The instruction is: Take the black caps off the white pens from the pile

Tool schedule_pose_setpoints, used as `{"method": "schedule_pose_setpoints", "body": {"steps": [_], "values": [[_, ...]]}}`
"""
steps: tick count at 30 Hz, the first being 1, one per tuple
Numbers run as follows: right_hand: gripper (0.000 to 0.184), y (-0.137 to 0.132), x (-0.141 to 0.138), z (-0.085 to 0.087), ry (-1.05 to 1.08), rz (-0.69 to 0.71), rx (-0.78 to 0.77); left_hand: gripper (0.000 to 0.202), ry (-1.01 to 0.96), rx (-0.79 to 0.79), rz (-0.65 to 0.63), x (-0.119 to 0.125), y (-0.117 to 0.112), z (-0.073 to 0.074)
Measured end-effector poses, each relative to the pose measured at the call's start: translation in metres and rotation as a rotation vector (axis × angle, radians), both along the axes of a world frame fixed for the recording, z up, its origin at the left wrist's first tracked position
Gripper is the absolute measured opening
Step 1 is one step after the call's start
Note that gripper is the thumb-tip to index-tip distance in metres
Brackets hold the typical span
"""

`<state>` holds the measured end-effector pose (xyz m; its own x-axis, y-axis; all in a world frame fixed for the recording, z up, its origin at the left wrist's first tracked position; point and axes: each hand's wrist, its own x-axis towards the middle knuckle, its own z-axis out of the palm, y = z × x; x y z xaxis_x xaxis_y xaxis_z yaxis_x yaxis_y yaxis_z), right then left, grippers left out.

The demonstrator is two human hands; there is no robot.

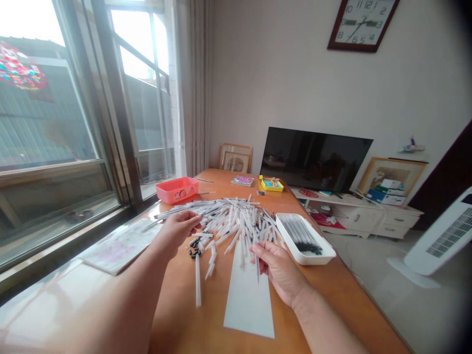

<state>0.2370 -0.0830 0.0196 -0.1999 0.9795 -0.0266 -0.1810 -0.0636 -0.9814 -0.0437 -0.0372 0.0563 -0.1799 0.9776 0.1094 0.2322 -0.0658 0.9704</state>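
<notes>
My right hand [275,268] pinches a slim clear pen [257,269], held upright above a white paper strip [249,300]. My left hand [180,230] is closed, thumb and fingers pressed together at the left edge of the pile; what sits in the fingertips is too small to make out. Ahead of both hands spreads a heap of whitish pen barrels [236,216]. Several small black caps [195,250] lie below my left fingers, and a single white barrel [198,282] lies nearer me. On the right, a white tray [328,256] holds a row of clear pens with black ends [300,236].
A pink plastic box [177,191] stands at the back left by the window. Farther back are a booklet [242,181] and a yellow box [271,184]. A plastic-covered sheet [120,248] lies left of my arm. The table's right edge runs just beyond the tray.
</notes>
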Motion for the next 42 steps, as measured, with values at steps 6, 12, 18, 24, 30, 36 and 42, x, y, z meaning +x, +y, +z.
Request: {"method": "schedule_pose_setpoints", "body": {"steps": [6,12,18,24,30,36,42], "values": [[0.035,0.002,0.001,-0.002,0.007,-0.017,-0.007,0.011,0.595,-0.08,0.06,-0.009,0.004,-0.014],[0.034,0.004,0.002,-0.005,0.021,-0.04,-0.008,0.011,0.827,-0.131,-0.035,-0.017,0.014,-0.033],[0.034,0.002,0.002,-0.004,0.009,-0.032,-0.015,0.016,0.875,-0.159,-0.064,-0.01,0.01,-0.034],[0.031,0.002,0.002,-0.004,0.016,-0.02,-0.012,0.012,1.022,-0.139,-0.047,-0.002,0.008,-0.033],[0.033,0.003,0.002,-0.004,-0.002,-0.017,0.001,0.017,1.047,0.002,-0.121,0.011,0.005,-0.032],[0.034,0.004,0.002,-0.004,0.0,-0.038,0.002,0.02,0.952,0.088,-0.124,0.019,0.008,-0.039],[0.031,0.002,0.002,-0.002,0.097,-0.103,0.052,0.018,0.233,0.047,-0.181,0.039,0.005,-0.029]]}}
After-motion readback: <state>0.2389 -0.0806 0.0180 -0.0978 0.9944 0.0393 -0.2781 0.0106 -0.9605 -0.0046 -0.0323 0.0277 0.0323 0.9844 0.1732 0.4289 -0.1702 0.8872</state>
